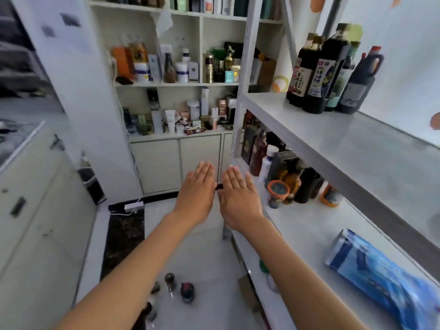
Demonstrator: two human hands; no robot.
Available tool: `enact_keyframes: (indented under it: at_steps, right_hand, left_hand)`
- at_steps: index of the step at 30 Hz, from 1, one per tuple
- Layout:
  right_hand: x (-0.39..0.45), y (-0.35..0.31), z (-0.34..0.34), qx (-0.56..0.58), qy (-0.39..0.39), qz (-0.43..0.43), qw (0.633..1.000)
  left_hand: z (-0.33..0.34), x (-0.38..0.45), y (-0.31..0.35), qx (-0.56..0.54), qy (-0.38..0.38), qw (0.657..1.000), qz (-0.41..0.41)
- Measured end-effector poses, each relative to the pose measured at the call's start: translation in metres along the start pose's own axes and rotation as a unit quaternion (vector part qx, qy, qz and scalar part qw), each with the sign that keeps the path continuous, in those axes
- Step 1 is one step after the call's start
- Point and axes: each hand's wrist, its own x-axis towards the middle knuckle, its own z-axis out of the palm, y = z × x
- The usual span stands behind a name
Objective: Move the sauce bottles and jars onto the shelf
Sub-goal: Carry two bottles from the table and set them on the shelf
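The white shelf (309, 129) on the person's right already carries part of the load. On its top board a cluster of tall dark sauce bottles (319, 75) stands upright near the far end. On the board below, more dark bottles and an orange-lidded jar (278, 191) crowd the far part, with a second orange-lidded jar (331, 197) just beside them; a blue packet (385, 275) lies flat nearer the person. The task looks partly done, since on the floor (209, 294) below the arms a few small bottles and jars (177, 285) wait, well apart from the shelf; blur hides how many there are.

Both forearms reach forward at about waist height. The left hand (196, 186) and the right hand (239, 194) are held flat, backs up, fingers straight and together, side by side with a narrow gap between them. Neither holds anything nor touches the shelf.
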Motion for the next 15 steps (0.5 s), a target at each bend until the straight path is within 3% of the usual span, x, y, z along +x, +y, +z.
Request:
enact_keyframes:
  at_steps: [4, 10, 15]
  right_hand:
    - [-0.019, -0.087, 0.007, 0.041, -0.004, -0.066, 0.997]
    - [-0.056, -0.232, 0.013, 0.084, -0.012, -0.166, 0.982]
    - [-0.098, -0.39, 0.02, 0.147, -0.015, -0.25, 0.957]
  left_hand:
    - [-0.013, -0.082, -0.07, -0.04, -0.002, 0.995, -0.094]
    - [-0.05, -0.211, -0.169, -0.034, 0.069, 0.978, -0.196]
    - [-0.094, -0.353, -0.255, -0.018, 0.111, 0.949, -0.296]
